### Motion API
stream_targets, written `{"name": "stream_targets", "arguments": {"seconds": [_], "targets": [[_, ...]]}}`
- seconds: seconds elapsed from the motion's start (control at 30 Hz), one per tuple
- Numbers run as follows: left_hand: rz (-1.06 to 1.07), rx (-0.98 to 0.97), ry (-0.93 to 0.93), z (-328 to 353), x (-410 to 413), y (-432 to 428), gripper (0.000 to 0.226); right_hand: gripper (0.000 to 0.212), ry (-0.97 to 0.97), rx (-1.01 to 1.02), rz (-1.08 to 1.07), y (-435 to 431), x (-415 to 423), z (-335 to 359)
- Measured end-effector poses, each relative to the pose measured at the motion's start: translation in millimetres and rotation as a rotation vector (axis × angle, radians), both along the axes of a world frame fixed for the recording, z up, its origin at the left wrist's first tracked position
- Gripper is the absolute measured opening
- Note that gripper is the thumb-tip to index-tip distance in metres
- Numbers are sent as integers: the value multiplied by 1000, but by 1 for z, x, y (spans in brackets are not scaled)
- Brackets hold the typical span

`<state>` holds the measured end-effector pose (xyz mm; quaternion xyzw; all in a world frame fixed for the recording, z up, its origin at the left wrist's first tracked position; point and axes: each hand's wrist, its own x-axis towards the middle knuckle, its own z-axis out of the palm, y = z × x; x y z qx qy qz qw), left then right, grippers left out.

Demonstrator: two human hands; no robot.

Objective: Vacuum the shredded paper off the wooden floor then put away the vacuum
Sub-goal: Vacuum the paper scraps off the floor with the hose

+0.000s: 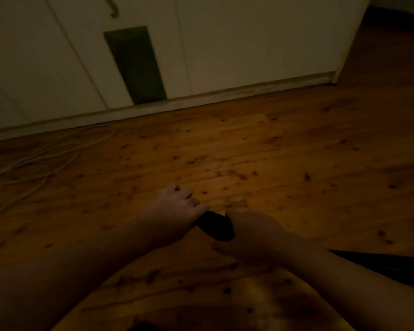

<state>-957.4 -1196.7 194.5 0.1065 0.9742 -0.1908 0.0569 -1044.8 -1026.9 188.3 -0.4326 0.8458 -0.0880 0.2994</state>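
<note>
The room is dim. The knotty wooden floor [273, 149] runs up to a pale skirting under white cupboard doors [249, 44], one of them with a dark panel [135, 65]. Thin pale cables [41, 158] trail near the floor's left edge. Over the middle of the floor I grasp a small black piece [215, 225], too dark to identify. My left hand [177, 206] curls round its left end and my right hand [249, 235] clasps its right. A long dark shape [380, 266] lies by my right forearm.
</note>
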Motion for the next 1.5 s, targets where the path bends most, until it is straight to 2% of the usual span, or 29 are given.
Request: {"name": "stream_targets", "arguments": {"seconds": [0.17, 0.3, 0.43, 0.5, 0.73, 0.9, 1.1, 1.23, 1.3, 1.5], "targets": [[71, -79, -13, 18, 49, -39, 32, 24, -165, -130, 81, -46, 31, -1], [105, -82, 7, 38, 71, -60, 37, 18, -171, -222, 66, -66, 50, 9], [277, -70, -22, 47, 97, -77, 74, 28, -82, -272, 25, -85, 71, 8], [417, -84, -106, 51, 134, -89, 81, 28, -54, -265, 36, -103, 92, 5], [842, 155, -274, 48, 299, -151, 84, 29, -25, -234, 102, -153, 161, -3], [1010, 318, -266, 18, 391, -195, 67, 32, -45, -206, 131, -189, 207, -9], [1161, 468, -18, -35, 463, -226, 41, 25, -99, -82, 144, -235, 255, -7], [1269, 614, 192, -73, 510, -262, 38, 26, -172, -53, 61, -281, 289, -5], [1309, 662, 227, -77, 523, -269, 39, 24, -187, -59, 43, -299, 301, -5], [1424, 740, 340, -83, 576, -298, 39, 19, -132, 5, 166, -368, 336, 9]]}}
